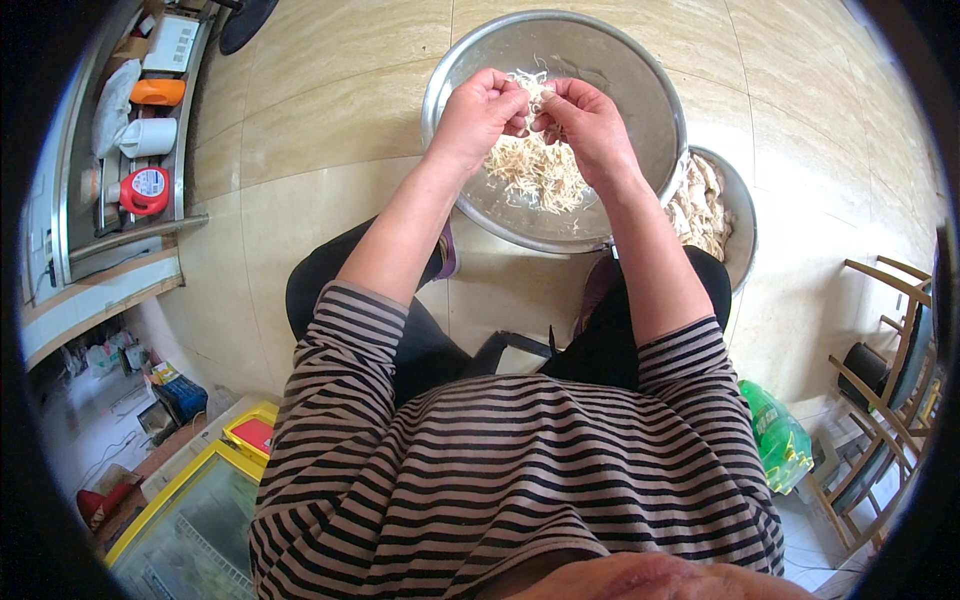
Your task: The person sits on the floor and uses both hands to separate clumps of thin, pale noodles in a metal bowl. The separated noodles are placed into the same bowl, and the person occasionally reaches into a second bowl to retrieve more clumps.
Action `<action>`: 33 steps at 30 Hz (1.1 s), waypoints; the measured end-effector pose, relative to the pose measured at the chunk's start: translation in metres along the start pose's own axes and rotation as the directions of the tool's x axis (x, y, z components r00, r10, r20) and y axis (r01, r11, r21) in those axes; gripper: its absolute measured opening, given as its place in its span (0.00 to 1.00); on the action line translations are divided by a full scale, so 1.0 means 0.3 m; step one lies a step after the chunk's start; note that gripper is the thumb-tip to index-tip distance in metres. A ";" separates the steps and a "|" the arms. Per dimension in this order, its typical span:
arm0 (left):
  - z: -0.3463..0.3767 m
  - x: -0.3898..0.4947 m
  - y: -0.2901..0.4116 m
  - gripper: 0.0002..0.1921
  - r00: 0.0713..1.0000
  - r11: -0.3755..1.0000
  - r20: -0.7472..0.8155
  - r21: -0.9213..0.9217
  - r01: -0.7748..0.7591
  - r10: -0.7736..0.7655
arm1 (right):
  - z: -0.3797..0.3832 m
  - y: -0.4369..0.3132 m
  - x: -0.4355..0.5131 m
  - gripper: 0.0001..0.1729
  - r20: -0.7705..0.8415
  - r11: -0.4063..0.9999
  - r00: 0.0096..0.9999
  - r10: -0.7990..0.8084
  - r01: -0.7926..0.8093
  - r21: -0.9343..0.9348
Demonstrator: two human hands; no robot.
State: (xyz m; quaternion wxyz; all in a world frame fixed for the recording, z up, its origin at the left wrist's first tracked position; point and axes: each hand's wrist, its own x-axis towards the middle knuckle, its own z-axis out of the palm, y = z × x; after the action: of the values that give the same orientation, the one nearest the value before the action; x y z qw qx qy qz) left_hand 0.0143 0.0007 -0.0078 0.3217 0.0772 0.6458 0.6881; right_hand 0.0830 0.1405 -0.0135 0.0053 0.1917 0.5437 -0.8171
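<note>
My left hand (480, 116) and my right hand (592, 124) are close together over a wide metal basin (637, 82). Between my fingertips is a tuft of pale shreds (534, 88), a stringy food that I cannot identify for certain, pinched from both sides. Below my hands, a loose heap of similar shreds (540, 176) lies on the basin's bottom. Behind my right forearm, partly under the basin's rim, stands a smaller metal bowl (742, 225). It holds larger pale pieces (703, 206) of food; my arm and the basin hide part of it.
Tiled floor (337, 97) surrounds the basin. At left, a shelf unit (180, 150) holds a red bottle (146, 190), a white jug (150, 138) and an orange container (157, 92). A yellow-framed glass-topped case (202, 510) stands at lower left. Green plastic bottles (776, 431) and wooden chairs (892, 360) are at right.
</note>
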 end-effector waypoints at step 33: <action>-0.038 0.016 -0.008 0.07 0.997 0.992 0.019 0.105 -0.075 0.073 | 0.007 0.024 0.003 0.13 0.002 0.880 0.981 -0.192 0.173 -0.443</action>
State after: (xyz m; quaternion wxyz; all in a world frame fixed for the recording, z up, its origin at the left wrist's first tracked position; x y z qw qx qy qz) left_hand 0.0055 -0.0063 -0.0131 0.2966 0.1232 0.6754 0.6638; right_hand 0.0830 0.1359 -0.0195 -0.0398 0.1505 0.7302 -0.6653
